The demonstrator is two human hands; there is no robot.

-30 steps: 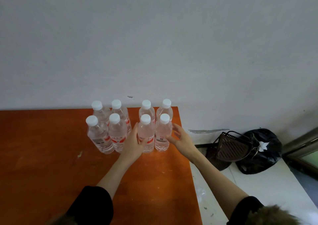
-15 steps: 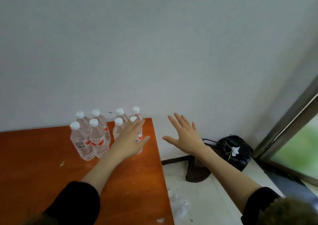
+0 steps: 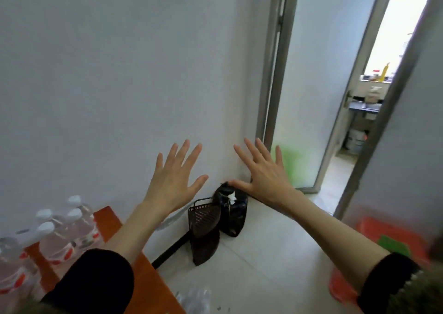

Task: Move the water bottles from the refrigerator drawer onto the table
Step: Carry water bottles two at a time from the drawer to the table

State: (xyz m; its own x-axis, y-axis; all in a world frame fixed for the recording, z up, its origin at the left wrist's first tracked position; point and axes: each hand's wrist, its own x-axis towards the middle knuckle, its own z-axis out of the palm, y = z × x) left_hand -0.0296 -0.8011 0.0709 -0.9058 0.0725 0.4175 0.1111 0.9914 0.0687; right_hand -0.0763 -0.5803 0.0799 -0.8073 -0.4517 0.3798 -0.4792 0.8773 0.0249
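Observation:
Several clear water bottles with white caps and red labels stand grouped on the orange table at the lower left. Both hands are raised in the air in front of the white wall, away from the bottles. My left hand has its fingers spread and holds nothing. My right hand is likewise spread and empty, to the right of the left one. No refrigerator drawer is in view.
A dark mesh basket and a black bag sit on the pale floor against the wall. A crumpled clear plastic piece lies by the table. A metal-framed doorway opens at right; something orange and green is at the lower right.
Both hands have left the bottles and lifted with fingers spread. The view has swung right, pushing table and bottles to the lower left and revealing the doorway.

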